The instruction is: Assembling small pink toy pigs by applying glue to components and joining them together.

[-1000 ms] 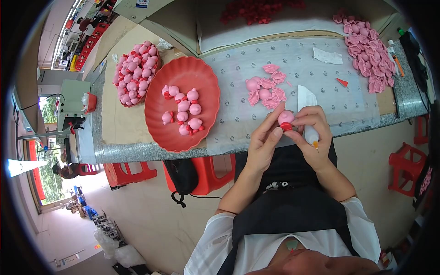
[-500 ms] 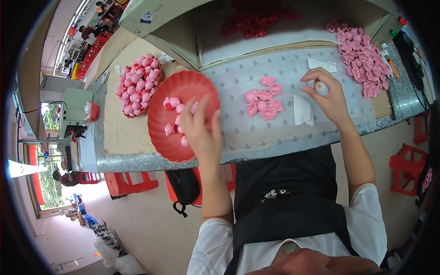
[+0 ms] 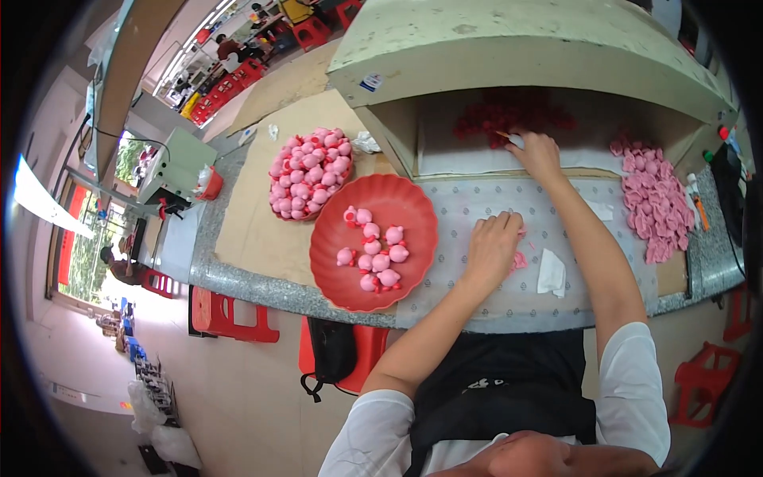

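Two hands at work. My left hand rests, fingers curled together, on small pink moulded pieces on the patterned grey mat, beside the round red plastic tray. My right hand reaches the dark red pile, seemingly pinching a small white-tipped tool.

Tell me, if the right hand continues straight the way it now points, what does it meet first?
Probably the pile of small red pieces inside the open box; the right hand already reaches its near edge.
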`<state>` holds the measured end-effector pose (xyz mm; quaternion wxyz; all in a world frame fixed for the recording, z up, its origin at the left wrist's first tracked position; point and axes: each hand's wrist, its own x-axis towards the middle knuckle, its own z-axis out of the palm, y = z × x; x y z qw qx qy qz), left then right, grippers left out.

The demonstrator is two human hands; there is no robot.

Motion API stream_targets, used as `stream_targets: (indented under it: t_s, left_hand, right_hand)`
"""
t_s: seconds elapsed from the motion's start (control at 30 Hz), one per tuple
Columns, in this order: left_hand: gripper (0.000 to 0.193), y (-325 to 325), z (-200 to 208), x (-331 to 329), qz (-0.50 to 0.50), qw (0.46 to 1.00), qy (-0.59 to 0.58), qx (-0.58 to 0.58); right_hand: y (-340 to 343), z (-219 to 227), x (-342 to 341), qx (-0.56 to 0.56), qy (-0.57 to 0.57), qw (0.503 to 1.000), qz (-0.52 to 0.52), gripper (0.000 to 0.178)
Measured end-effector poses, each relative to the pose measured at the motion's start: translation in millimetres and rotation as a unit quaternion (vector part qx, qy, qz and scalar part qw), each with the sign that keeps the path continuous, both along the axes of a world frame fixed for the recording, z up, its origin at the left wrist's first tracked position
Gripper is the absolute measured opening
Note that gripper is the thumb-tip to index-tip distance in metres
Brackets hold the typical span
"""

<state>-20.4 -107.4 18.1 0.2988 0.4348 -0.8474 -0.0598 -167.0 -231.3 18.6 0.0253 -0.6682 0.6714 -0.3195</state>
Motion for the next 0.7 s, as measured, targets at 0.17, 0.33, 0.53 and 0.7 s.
stream_targets:
  t_s: [0.17, 0.33, 0.53, 0.7]
  left_hand:
    - [0.020, 1, 16, 9, -0.017, 0.975, 0.193, 0.107]
    - [0.016, 15, 17, 13, -0.063, 0.851, 0.433, 0.291]
    - [0.022, 39, 5, 6, -0.051, 0.696, 0.590, 0.407]
    - [0.023, 64, 13, -6, -0.052, 0.655, 0.637, 0.404]
  right_hand:
    - [1, -3, -24, 0.000, 0.032, 0.999, -0.010, 0.027]
    - [20, -6, -57, 0.003, -0.261, 0.965, 0.022, 0.015]
    - [151, 43, 3, 0.059, -0.554, 0.814, 0.161, 0.004]
    - [204, 24, 22, 0.038, -0.677, 0.726, 0.116, 0.013]
